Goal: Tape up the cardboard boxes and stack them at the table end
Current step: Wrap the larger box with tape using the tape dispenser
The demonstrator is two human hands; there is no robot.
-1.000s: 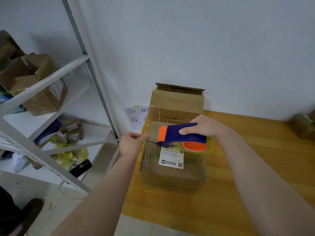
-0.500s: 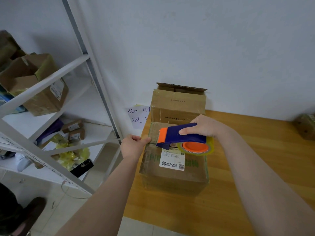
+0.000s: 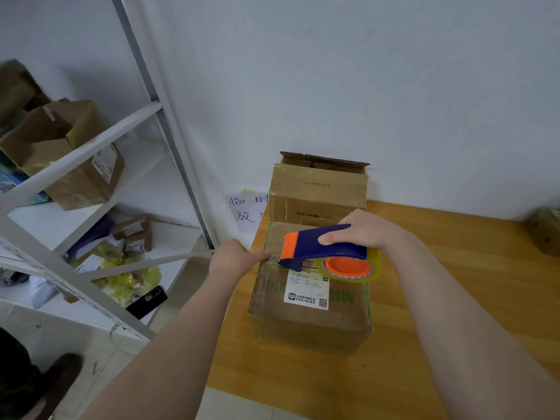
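Now, at the left end of the wooden surface (image 3: 454, 298), the near box (image 3: 309, 325) sits touching a rear box (image 3: 318, 195) by the wall. Across its top lies the tape dispenser (image 3: 327, 247), long axis left-right, orange nose pointing left. The right hand (image 3: 363, 228) wraps its handle; the left hand (image 3: 233, 257) pinches the box's left edge. Best to hold the nose pressed flat, pull straight along the seam, and brace firmly.
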